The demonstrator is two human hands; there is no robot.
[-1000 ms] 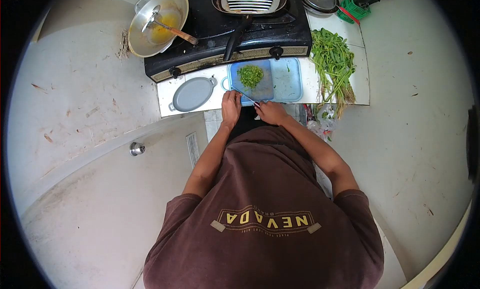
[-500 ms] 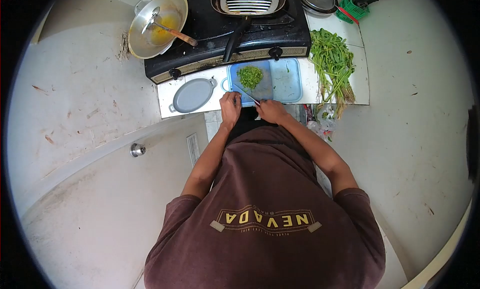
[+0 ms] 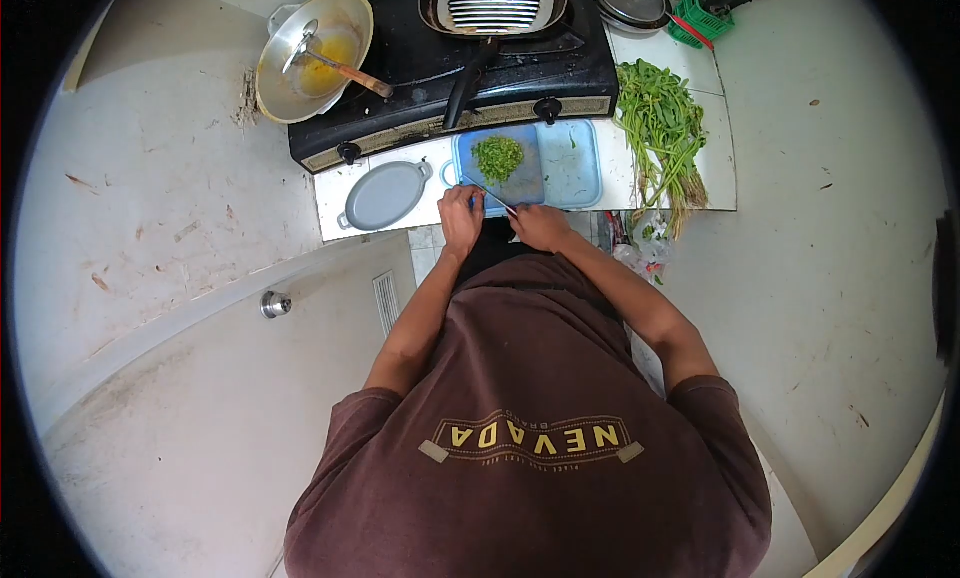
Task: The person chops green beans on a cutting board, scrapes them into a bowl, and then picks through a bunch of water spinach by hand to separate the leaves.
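Observation:
My right hand (image 3: 540, 226) is wrapped around the handle of a knife (image 3: 490, 193). The blade slants up and left over the front of a blue cutting board (image 3: 527, 183). At the board's front left corner, my left hand (image 3: 461, 218) has its fingers bent together close to the blade. Whatever those fingers pinch is too small to make out. Finely chopped green leaves (image 3: 497, 158) lie in a heap on the board, just beyond the knife. Under the board's right side a light blue tray (image 3: 580, 183) shows, with a few green bits in it.
A grey oval plate (image 3: 385, 196) sits at left. Behind stands a black gas stove (image 3: 415, 68) bearing a grill pan (image 3: 495, 3) and a wok (image 3: 275, 73) with a ladle (image 3: 345, 70). Leafy greens (image 3: 660, 123) with roots lie right, near a green knife basket (image 3: 700, 20).
The knife and both hands stay in almost the same place at the board's front edge. The whole view has shifted slightly.

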